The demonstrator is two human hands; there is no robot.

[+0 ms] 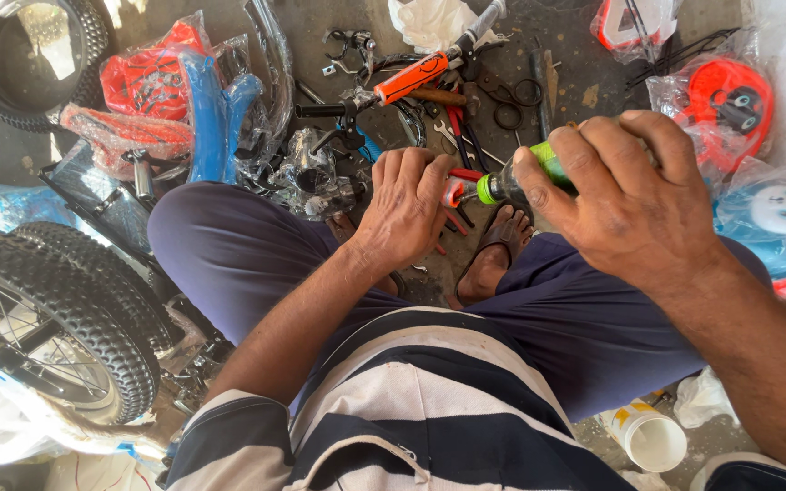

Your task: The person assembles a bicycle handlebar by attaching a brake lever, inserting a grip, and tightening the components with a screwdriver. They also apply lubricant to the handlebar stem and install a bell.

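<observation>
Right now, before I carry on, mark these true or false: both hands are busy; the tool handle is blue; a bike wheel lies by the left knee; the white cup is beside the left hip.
1. Both hands are busy. True: the right hand grips a screwdriver, the left hand steadies a small red part.
2. The tool handle is blue. False: it is green.
3. A wheel lies by the left knee. True: a knobby-tyred wheel.
4. The white cup is beside the left hip. False: it stands on the right side.

One head-worn camera looks steeply down, close over the person's lap, hands mid-frame, littered floor across the top.
</observation>
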